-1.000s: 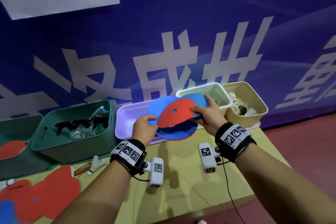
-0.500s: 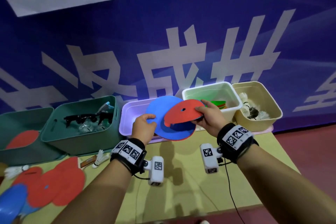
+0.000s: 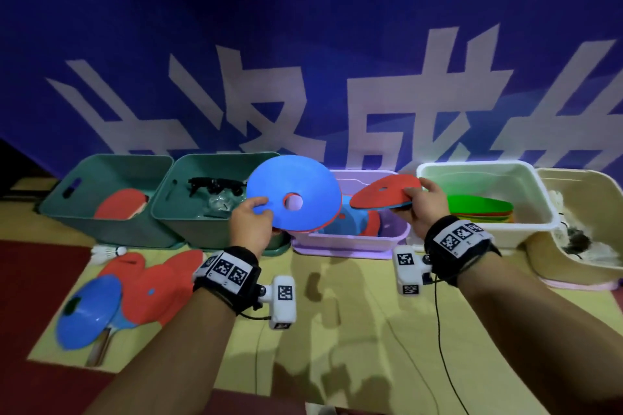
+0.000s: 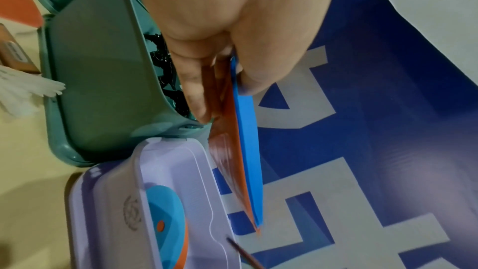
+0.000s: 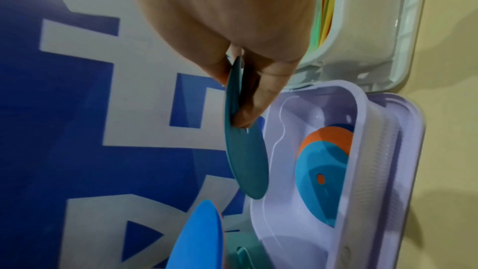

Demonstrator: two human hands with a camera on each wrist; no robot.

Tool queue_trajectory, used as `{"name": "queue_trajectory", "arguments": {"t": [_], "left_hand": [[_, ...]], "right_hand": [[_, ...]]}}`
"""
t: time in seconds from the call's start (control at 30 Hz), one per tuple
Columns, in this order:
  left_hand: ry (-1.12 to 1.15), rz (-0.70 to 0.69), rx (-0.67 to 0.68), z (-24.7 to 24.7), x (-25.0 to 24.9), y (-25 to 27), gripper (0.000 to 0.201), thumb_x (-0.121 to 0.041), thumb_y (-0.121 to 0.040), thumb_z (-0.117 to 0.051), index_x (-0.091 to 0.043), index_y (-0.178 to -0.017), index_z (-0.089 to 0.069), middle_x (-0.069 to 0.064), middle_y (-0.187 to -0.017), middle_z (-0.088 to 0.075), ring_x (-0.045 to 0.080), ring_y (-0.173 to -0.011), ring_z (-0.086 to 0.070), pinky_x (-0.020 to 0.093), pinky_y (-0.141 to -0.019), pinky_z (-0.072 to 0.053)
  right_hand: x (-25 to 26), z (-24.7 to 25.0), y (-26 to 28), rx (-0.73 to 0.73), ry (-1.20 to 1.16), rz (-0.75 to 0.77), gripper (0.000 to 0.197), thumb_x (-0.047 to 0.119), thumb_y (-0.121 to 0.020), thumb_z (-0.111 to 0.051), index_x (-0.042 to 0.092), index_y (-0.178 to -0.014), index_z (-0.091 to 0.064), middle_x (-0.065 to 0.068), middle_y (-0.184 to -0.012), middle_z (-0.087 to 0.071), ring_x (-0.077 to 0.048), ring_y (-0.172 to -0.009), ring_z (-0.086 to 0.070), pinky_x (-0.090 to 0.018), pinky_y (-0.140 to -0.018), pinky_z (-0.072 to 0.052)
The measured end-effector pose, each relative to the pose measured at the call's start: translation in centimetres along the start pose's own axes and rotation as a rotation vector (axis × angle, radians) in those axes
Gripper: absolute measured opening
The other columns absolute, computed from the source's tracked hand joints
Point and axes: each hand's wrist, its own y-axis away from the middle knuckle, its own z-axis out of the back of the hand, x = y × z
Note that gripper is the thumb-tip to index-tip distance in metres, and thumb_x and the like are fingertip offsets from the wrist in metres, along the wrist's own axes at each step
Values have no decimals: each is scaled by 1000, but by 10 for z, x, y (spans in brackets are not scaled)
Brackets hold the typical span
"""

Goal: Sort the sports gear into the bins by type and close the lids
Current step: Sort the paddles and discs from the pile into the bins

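My left hand [image 3: 251, 222] pinches a blue disc cone [image 3: 293, 195] with a red one stacked under it, held tilted over the left end of the lilac bin [image 3: 350, 241]. The same pair shows edge-on as blue disc [image 4: 247, 150] in the left wrist view. My right hand [image 3: 421, 205] pinches a red disc [image 3: 384, 194] with a blue layer beneath, above the lilac bin's right end; from the wrist that disc [image 5: 243, 142] looks teal. Blue and red discs [image 5: 320, 171] lie inside the lilac bin [image 5: 362, 150]. The white bin [image 3: 485, 199] holds flat green and orange discs [image 3: 478, 209].
Two teal bins stand at left: one [image 3: 104, 209] with a red paddle, one [image 3: 202, 209] with dark goggles. A beige bin [image 3: 580, 229] of shuttlecocks is far right. On the yellow table lie red discs [image 3: 158, 283], a blue cone [image 3: 87, 310] and a shuttlecock [image 3: 108, 251].
The two hands have drawn apart: the left keeps the blue-topped pair, the right has carried the red-topped disc rightwards. The head view has turned left, showing more of the table.
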Motion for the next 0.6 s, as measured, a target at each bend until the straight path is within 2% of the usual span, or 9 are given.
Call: {"name": "queue_trajectory", "arguments": {"t": [0.07, 0.13, 0.2, 0.23, 0.3, 0.37, 0.47, 0.53, 0.6], "left_hand": [[12, 4, 8, 5, 2, -11, 30, 0, -86, -54, -16, -109, -66, 0, -113, -53, 33, -101, -64, 49, -84, -57], [13, 5, 12, 7, 5, -22, 30, -2, -84, -54, -21, -103, -67, 3, -112, -55, 32, -100, -65, 50, -84, -57], [17, 25, 15, 8, 9, -33, 29, -3, -83, -53, -22, -99, -68, 5, -114, -58, 31, -100, -65, 50, -83, -57], [26, 31, 18, 9, 9, -37, 29, -2, -83, -53, -21, -99, -69, 5, -114, -59, 30, -100, -64, 50, -83, -58], [35, 32, 26, 10, 8, -43, 29, 0, -85, -52, -16, -102, -70, 5, -114, -59, 29, -98, -65, 49, -83, -58], [53, 35, 41, 10, 6, -47, 30, 3, -87, -50, -10, -107, -69, 6, -116, -58, 24, -87, -66, 48, -77, -60], [80, 50, 63, 11, 4, -51, 32, 6, -89, -47, -3, -113, -66, 7, -117, -56, 14, -77, -65, 46, -70, -61], [104, 59, 75, 14, 4, -55, 32, 8, -90, -46, -3, -113, -65, 8, -119, -55, 21, -83, -66, 40, -65, -61], [120, 69, 87, 17, 3, -57, 31, 8, -90, -46, -3, -113, -64, 9, -121, -55, 28, -91, -66, 35, -62, -61]], "right_hand": [[-15, -8, -10, 7, 57, -38, 48, -5, -90, -44, 8, -136, -44, -19, -96, -58, -27, -68, -62, -43, -53, -58], [-28, -16, -17, 47, 110, -84, 50, -6, -86, -40, 5, -135, -44, -20, -93, -60, -29, -70, -64, -48, -59, -58], [-39, -27, -23, 67, 159, -110, 47, -7, -89, -37, 12, -132, -42, -19, -87, -58, -28, -67, -62, -52, -64, -58], [-43, -31, -25, 69, 172, -122, 47, -6, -90, -38, 16, -131, -41, -18, -87, -57, -27, -66, -61, -52, -62, -58], [-50, -41, -29, 73, 190, -149, 49, -7, -91, -39, 19, -132, -43, -19, -87, -56, -27, -64, -58, -45, -49, -58], [-58, -50, -36, 65, 205, -171, 50, -10, -91, -39, 18, -133, -45, -18, -85, -56, -28, -63, -58, -39, -41, -55], [-68, -63, -45, 66, 199, -205, 57, -14, -90, -39, 19, -136, -47, -19, -87, -57, -31, -67, -59, -40, -44, -57], [-74, -74, -51, 68, 200, -204, 60, -15, -89, -42, 22, -136, -48, -18, -88, -58, -29, -66, -59, -41, -48, -58], [-80, -83, -56, 59, 214, -206, 61, -15, -89, -44, 24, -135, -48, -13, -80, -57, -25, -61, -59, -41, -50, -57]]}}
